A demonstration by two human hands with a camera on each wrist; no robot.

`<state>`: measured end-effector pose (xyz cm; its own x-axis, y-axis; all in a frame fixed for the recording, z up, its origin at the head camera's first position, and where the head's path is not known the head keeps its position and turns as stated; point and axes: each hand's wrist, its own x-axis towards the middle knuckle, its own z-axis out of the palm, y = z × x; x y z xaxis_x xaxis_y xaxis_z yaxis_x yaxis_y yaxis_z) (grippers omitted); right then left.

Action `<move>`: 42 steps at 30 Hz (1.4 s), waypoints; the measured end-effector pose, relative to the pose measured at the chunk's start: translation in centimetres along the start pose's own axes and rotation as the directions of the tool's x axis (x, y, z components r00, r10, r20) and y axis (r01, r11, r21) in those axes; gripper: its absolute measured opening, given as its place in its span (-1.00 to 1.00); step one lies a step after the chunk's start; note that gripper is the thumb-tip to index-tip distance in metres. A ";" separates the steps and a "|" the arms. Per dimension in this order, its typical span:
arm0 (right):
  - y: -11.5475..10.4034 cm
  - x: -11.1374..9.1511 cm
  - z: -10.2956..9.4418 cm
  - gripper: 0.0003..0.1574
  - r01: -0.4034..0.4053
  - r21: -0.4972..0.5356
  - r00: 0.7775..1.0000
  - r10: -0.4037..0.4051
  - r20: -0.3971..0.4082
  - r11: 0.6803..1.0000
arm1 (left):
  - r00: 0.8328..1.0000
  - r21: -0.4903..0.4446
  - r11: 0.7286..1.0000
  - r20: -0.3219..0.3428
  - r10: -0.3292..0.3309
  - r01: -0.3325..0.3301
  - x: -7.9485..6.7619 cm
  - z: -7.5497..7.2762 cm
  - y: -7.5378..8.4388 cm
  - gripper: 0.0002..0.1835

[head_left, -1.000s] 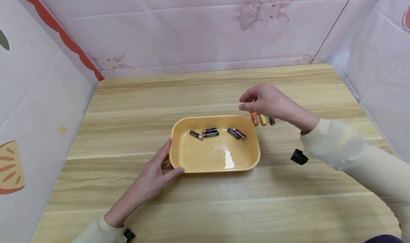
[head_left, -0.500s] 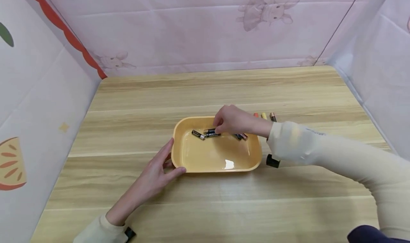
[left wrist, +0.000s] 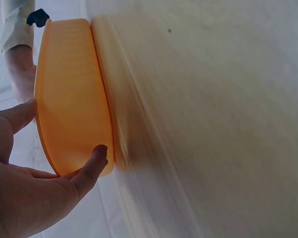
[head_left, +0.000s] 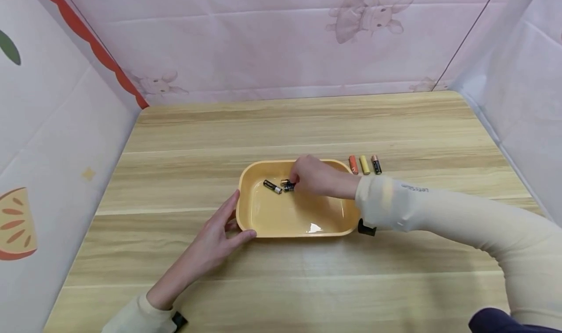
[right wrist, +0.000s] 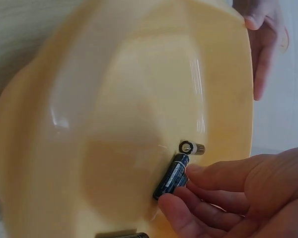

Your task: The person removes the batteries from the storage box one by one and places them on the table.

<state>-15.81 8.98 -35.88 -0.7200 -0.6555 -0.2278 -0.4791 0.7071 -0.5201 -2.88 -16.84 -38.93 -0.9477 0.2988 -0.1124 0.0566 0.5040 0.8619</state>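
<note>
A shallow yellow plastic tray (head_left: 281,218) stands on the table with several small batteries inside. My left hand (head_left: 215,238) holds its near left corner, thumb on the front rim and fingers along the side wall. Inside the tray my right hand (head_left: 315,176) has thumb and fingertips at a black battery (right wrist: 172,176), seemingly pinching it near its ends. A second dark battery is partly hidden behind it. Close by lies another black battery with a light end (head_left: 272,186). In the right wrist view, one more battery (right wrist: 123,234) shows at the bottom edge.
Outside the tray's far right corner, an orange battery (head_left: 353,165), a yellow battery (head_left: 365,165) and a black battery with a copper end (head_left: 376,165) lie in a row on the wooden table (head_left: 263,128). Printed cloth walls (head_left: 246,50) border the table.
My right hand has moved left and down from above the row of batteries into the tray, reaching the dark batteries there. My left hand has stayed at the tray's corner.
</note>
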 end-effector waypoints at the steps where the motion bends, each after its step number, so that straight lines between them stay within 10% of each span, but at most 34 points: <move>1: 0.0 0.0 0.2 -0.70 -0.003 -0.005 1.000 0.003 0.004 1.000 | 1.000 -0.002 1.000 0.001 0.000 0.000 0.0 0.0 0.0 0.04; 8: -0.1 0.1 1.6 -0.49 -0.038 -0.019 0.999 0.038 0.023 0.999 | 1.000 -0.012 1.000 0.015 -0.013 0.013 -0.1 0.1 -0.1 0.06; 20: -0.1 -0.5 1.9 -0.72 -0.029 -0.026 1.000 0.029 0.005 0.999 | 1.000 -0.010 1.000 0.010 -0.024 0.024 -0.2 0.2 -0.4 0.05; 30: -1.0 -3.1 -3.6 -0.90 -0.032 0.210 0.997 0.047 -0.065 0.977 | 1.000 -0.017 0.999 0.005 -0.029 0.029 -0.1 0.2 -0.3 0.05; 42: 0.8 -8.9 -9.9 -0.74 -0.179 0.428 0.946 0.275 -0.172 0.886 | 1.000 -0.022 1.000 0.009 -0.015 0.015 0.0 0.0 -0.2 0.05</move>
<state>-14.75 18.03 -26.11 -0.8992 -0.3802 -0.2165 -0.0806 0.6304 -0.7721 -2.92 -16.89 -39.09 -0.9456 0.2983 -0.1298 0.0354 0.4908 0.8706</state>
